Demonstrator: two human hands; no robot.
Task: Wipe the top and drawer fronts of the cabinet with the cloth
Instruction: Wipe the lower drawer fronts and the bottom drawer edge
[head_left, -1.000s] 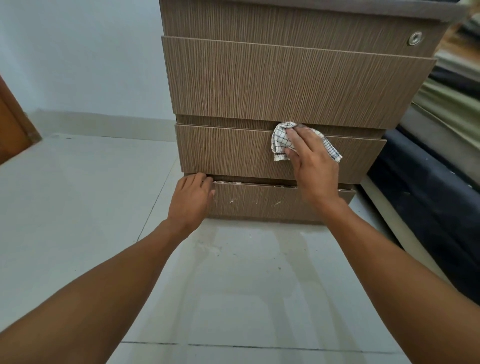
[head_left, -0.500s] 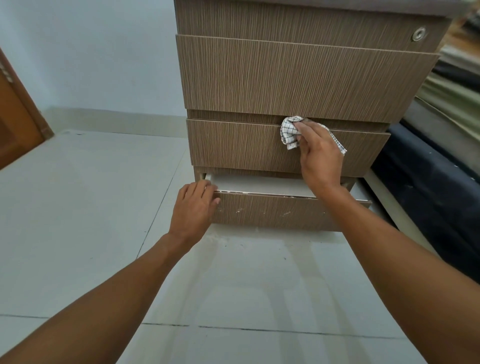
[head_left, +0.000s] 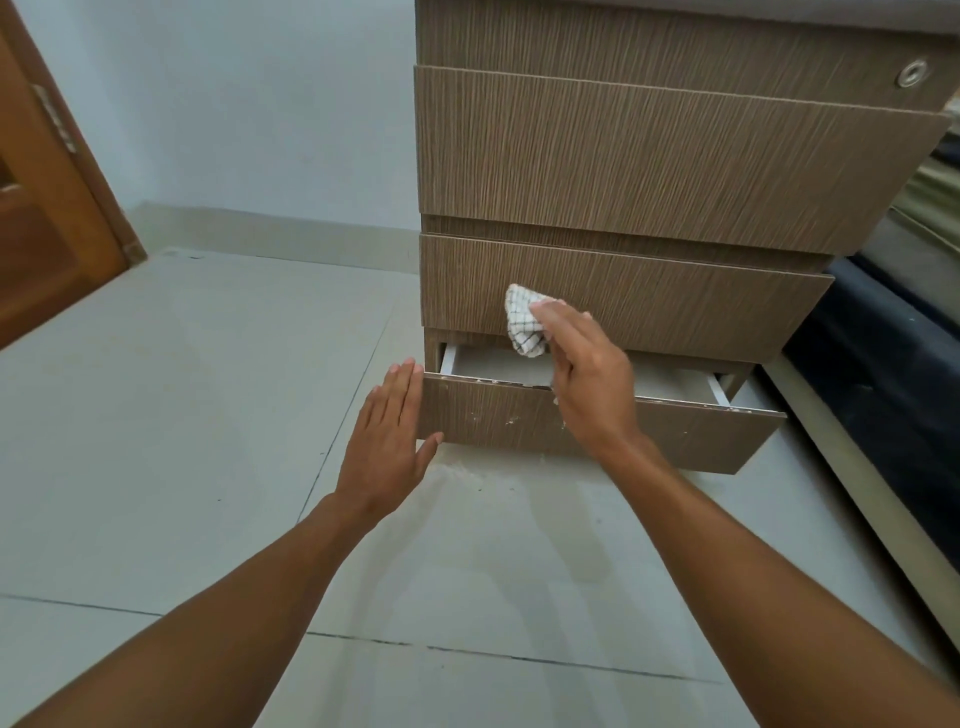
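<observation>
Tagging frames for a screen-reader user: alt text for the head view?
A right hand presses a checked cloth to a wooden cabinet's middle drawer. The bottom drawer is pulled out; the open left hand rests at its left end, above a pale tiled floor.

Two bare forearms are seen, uncovered by any sleeve. On the left hand (head_left: 387, 441) and right hand (head_left: 587, 384), nothing is worn.
</observation>
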